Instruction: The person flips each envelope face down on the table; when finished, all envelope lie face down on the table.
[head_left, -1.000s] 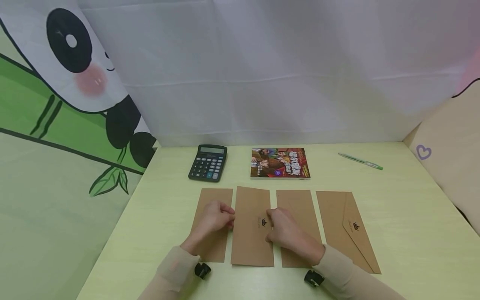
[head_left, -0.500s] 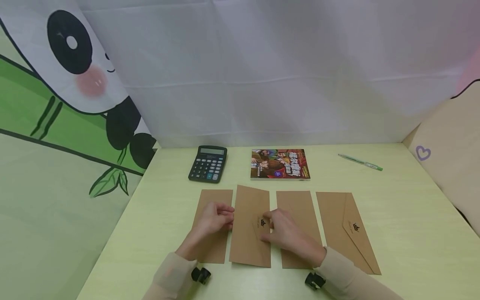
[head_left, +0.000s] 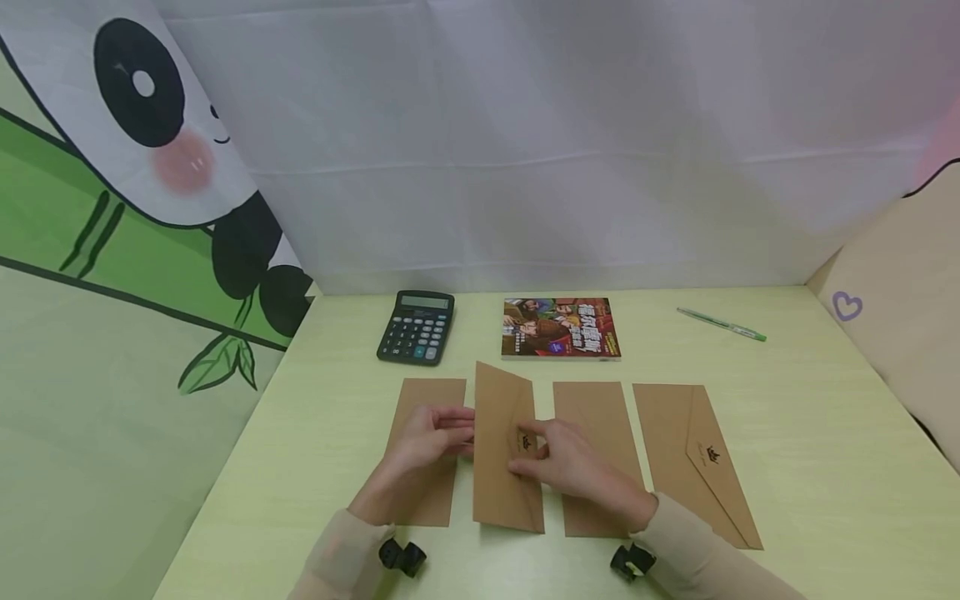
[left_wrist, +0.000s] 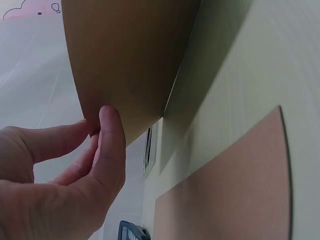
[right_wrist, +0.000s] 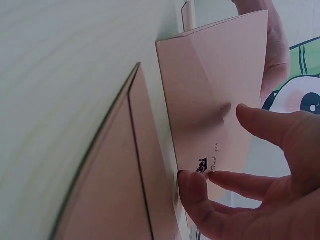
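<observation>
The left hand [head_left: 427, 437] pinches the raised edge of one tilted brown envelope [head_left: 497, 450]; the right hand [head_left: 572, 460], thumb and fingers apart, touches its printed side.

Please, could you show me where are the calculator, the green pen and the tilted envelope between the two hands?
Calculator [head_left: 416, 327]: head view, middle of its body.
Green pen [head_left: 722, 324]: head view, middle of its barrel.
Tilted envelope [head_left: 498, 446]: head view, near the middle of its visible face.

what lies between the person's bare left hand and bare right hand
A rectangular brown paper envelope, its left side raised, lies between the left hand and the right hand; the head view shows this.
</observation>
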